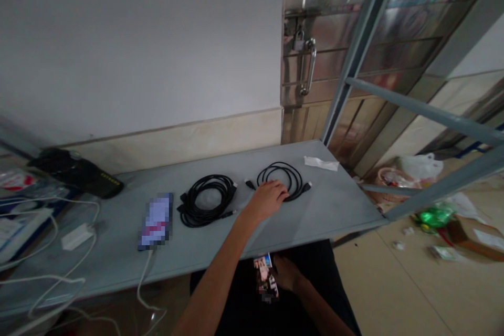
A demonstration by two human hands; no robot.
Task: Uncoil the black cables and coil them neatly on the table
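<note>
Two coils of black cable lie on the grey tabletop (252, 236). My left hand (270, 197) reaches over the front left of the smaller cable coil (297, 170), its fingers curled down and closed on the cable loops. Two plugs with metal ends stick out on either side of that coil. To the left sits the thicker cable coil (208, 199), untouched. Below the table edge, my right hand (286, 273) is in shadow over my dark-clothed lap, beside a phone (265, 275) with a lit screen. Its fingers are too dark to make out.
A second phone (155, 220), plugged into a white cable, lies on the left, near a white adapter (77, 236) and a black bottle (79, 173). Folded white paper (321, 163) rests at the right. A metal frame post (360, 47) rises behind the table's right end.
</note>
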